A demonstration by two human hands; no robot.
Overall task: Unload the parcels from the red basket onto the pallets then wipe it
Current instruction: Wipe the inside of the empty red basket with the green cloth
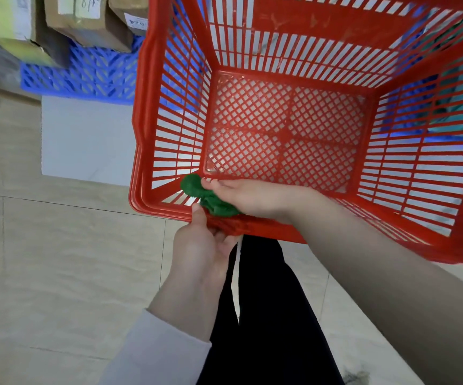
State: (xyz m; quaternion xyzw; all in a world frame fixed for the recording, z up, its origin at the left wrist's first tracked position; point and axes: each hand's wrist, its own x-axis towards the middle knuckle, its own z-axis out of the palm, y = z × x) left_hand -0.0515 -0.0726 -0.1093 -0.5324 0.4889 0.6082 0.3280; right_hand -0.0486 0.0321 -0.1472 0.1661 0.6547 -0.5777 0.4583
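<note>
While the left hand [199,245] grips the near rim of the empty basket [321,31], the right hand [252,197] holds a cloth [210,197] against its inner wall; parcels [86,23] sit on the pallet [91,76]. Hard wiping could twist the tilted basket from that 1 grip.

1 red basket [141,107]. 1 green cloth [215,202]. 2 hands: 1 left hand [199,245] & 1 right hand [255,195]. Approx 3 parcels [86,20] top left, blurry, so not sure. 1 blue pallet [86,76] under them. More blue shows thru the basket's right wall, can't tell if that's a 2nd pallet. 1 white board [86,140] on the floor [58,259]. 2 legs [269,315] in black.
</note>
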